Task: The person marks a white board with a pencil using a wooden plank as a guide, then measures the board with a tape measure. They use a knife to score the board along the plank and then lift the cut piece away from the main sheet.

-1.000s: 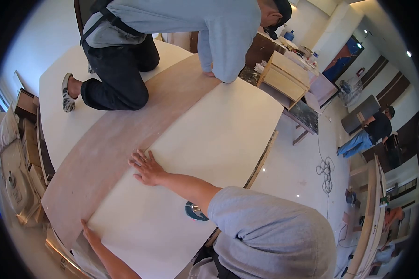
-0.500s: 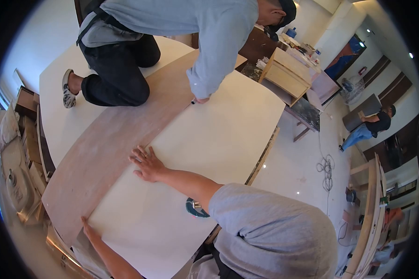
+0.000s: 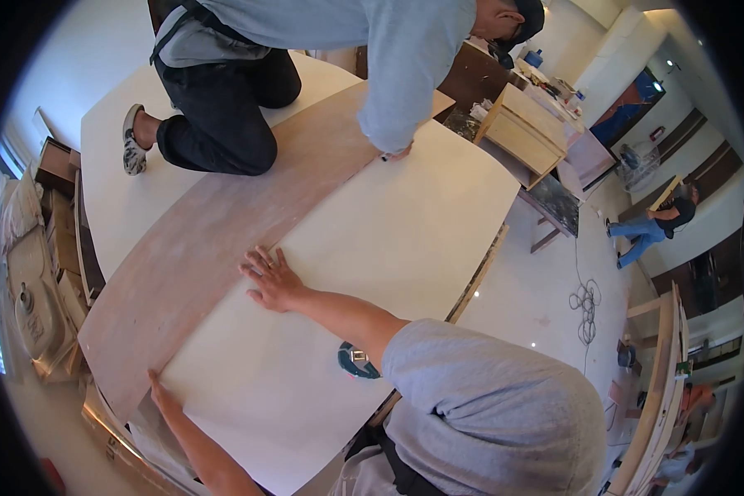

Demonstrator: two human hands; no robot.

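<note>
A long brown board (image 3: 198, 240) lies across a large white sheet (image 3: 322, 355). Fingers spread, my right hand (image 3: 274, 281) presses flat along the board's near edge, partly on the white sheet. At the lower left, my left hand (image 3: 165, 395) is closed at the board's end corner, with some fingers hidden below the edge. A round green and dark tape measure (image 3: 358, 362) rests on the sheet under my right forearm. A co-worker's hand (image 3: 400, 153) holds a small dark pen-like tool (image 3: 384, 158) at the board's edge farther up.
The co-worker (image 3: 223, 124) kneels on the sheet across from me. A wooden drawer box (image 3: 521, 132) stands beyond the far edge. Boxes (image 3: 58, 165) and a sink-like basin (image 3: 41, 318) are stacked at left. A coiled cable (image 3: 585, 310) lies on the floor; another person (image 3: 661, 219) carries something.
The view has shifted slightly. My hands stay in place on the board. The co-worker's hand remains at the edge, while the distant person has turned with the carried panel.
</note>
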